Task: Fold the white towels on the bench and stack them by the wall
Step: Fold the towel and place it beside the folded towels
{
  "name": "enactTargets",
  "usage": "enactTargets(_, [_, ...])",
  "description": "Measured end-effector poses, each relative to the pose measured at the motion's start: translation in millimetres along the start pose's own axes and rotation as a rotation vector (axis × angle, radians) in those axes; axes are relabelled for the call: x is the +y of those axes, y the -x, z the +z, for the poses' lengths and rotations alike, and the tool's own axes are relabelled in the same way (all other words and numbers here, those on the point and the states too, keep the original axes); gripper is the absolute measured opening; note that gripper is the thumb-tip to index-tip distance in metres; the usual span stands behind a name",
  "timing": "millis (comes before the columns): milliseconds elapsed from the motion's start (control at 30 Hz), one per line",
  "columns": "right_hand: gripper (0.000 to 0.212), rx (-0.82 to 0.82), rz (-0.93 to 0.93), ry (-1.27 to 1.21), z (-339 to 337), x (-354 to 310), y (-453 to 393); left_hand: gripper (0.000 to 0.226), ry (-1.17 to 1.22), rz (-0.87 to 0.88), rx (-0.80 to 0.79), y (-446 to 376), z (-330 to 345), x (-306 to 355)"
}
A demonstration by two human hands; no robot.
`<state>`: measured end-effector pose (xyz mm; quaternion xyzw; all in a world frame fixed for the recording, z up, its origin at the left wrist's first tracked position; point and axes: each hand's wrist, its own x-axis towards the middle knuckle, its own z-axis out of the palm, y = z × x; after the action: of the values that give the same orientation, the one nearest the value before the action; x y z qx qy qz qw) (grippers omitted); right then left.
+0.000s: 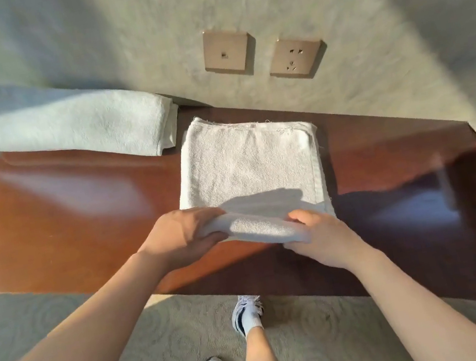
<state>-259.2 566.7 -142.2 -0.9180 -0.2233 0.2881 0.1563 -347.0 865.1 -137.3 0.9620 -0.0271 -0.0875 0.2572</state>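
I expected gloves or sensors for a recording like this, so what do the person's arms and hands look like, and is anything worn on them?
Nothing is worn on them. The left hand and right hand are bare: no gloves, and no rings, watch or straps that I can see. Both forearms are uncovered right to the picture's edge, so no sleeves show. No cables or markings appear. The fingers carry no tape or sensors.

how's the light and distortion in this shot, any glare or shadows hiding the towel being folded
Head view: warm low light from the left, with a glare patch on the bench; the right end of the bench is in deep shadow. The hands cast a soft shadow on the towel, but its edges stay readable. Wide-angle bending curves the bench edge and tilts the wall sockets. The far right edge is smeared.
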Motion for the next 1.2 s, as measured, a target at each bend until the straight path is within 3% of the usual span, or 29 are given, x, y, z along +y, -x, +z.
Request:
enactTargets(67, [0.035,-0.058,-0.003,-0.039,-36,0,-9,0.046,0.066,-0.052,-0.04,-15,-19,1])
enactTargets(200, [0.056,-0.145,-0.082,0.033,-99,-5,-45,0.044,0.239,-0.093,-0.17,-62,-66,-1])
enactTargets(300, [0.059,-0.233,-0.126,0.062,-139,-10,-80,0.041,0.295,-0.137,-0.31,-104,-95,-14])
enactTargets(467, [0.061,-0.297,-0.103,0.065,-192,-16,-153,0.07,0.421,-0.212,-0.438,-175,-121,-40])
enactTargets(533, [0.06,-0.311,-0.063,0.088,-204,-14,-183,0.057,0.497,-0.292,-0.449,-202,-124,-50])
enactTargets(600, [0.055,-0.29,-0.016,0.115,-205,-8,-209,0.035,0.54,-0.363,-0.417,-226,-123,-57])
enactTargets(733, [0.04,-0.188,0.063,0.213,-179,5,-243,0.021,0.329,-0.443,-0.191,-263,-108,-64])
enactTargets(867, [0.046,-0.073,0.123,0.366,-138,10,-243,0.036,0.045,-0.454,0.081,-250,-63,-48])
enactTargets(933, [0.05,0.106,0.115,0.464,-119,7,-235,0.053,-0.112,-0.314,0.099,-228,-35,-27])
enactTargets(1000, [0.055,0.289,0.059,0.402,-98,-8,-222,0.066,-0.198,-0.2,0.081,-208,-11,-7])
enactTargets(1067, [0.06,0.301,-0.029,0.284,-76,-26,-209,0.069,-0.216,-0.199,0.064,-199,6,1])
enactTargets(1200, [0.064,0.246,-0.055,0.35,-53,-25,-207,0.068,-0.248,-0.183,0.047,-198,14,-17])
